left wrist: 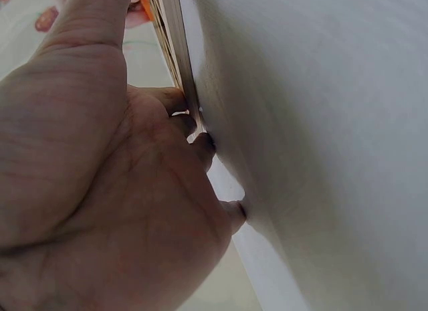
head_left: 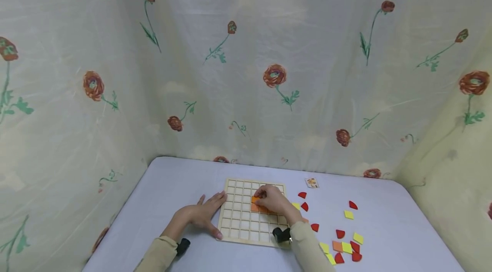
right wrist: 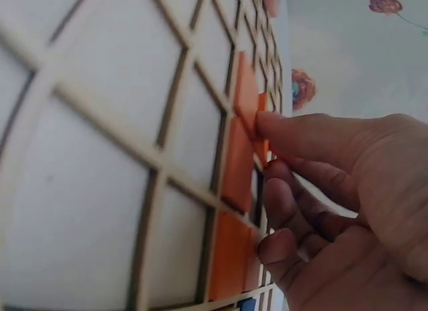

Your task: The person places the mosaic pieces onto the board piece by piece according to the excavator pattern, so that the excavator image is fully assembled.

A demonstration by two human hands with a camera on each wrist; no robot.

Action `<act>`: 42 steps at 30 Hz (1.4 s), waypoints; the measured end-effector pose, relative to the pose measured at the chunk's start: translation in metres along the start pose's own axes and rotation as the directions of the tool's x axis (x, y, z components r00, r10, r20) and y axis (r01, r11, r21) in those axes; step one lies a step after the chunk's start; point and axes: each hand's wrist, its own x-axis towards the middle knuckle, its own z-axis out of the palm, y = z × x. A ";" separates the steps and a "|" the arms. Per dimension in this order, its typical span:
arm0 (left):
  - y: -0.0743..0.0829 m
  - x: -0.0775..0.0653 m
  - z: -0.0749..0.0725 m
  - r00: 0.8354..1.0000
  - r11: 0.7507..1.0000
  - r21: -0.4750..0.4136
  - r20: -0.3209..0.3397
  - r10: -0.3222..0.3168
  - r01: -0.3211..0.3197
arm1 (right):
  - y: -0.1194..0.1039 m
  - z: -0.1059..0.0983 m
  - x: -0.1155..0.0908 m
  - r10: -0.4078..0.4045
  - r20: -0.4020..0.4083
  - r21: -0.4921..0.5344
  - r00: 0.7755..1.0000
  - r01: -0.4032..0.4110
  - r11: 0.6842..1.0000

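Observation:
A wooden grid board (head_left: 235, 212) with square cells lies on the table. My left hand (head_left: 201, 213) is spread along its left side, fingers at the left edge and thumb by the near left corner. In the left wrist view the fingertips (left wrist: 202, 147) rest on the tabletop and against the board's side. Over the board's middle, my right hand (head_left: 272, 199) pinches an orange square tile (right wrist: 246, 90), which sits tilted against the grid bars. More orange tiles (right wrist: 229, 251) lie in cells beside it. The right hand partly covers these tiles in the head view.
Red quarter-circle pieces (head_left: 340, 234) and yellow squares (head_left: 358, 238) lie scattered right of the board, with an orange square (head_left: 337, 246) among them. A small picture card (head_left: 312, 183) lies beyond the board's far right corner. Flowered curtains (head_left: 246, 92) stand around the table.

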 end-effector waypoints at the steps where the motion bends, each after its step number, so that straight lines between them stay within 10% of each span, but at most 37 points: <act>1: 0.000 0.000 0.000 1.000 1.000 0.001 0.000 -0.001 0.001 | -0.001 0.000 0.000 0.007 0.000 -0.001 1.000 -0.007 1.000; 20: 0.004 0.005 0.003 1.000 1.000 0.011 0.011 -0.002 0.002 | 0.001 -0.020 -0.022 0.110 -0.103 0.074 0.989 -0.103 0.992; 33: 0.005 0.000 -0.001 1.000 1.000 0.009 0.003 0.000 -0.001 | 0.034 -0.069 -0.084 0.344 -0.205 0.027 0.916 -0.346 0.938; 42: 0.002 -0.001 0.001 1.000 1.000 0.004 -0.008 0.000 0.000 | 0.070 -0.070 -0.090 0.451 -0.207 0.028 0.868 -0.456 0.890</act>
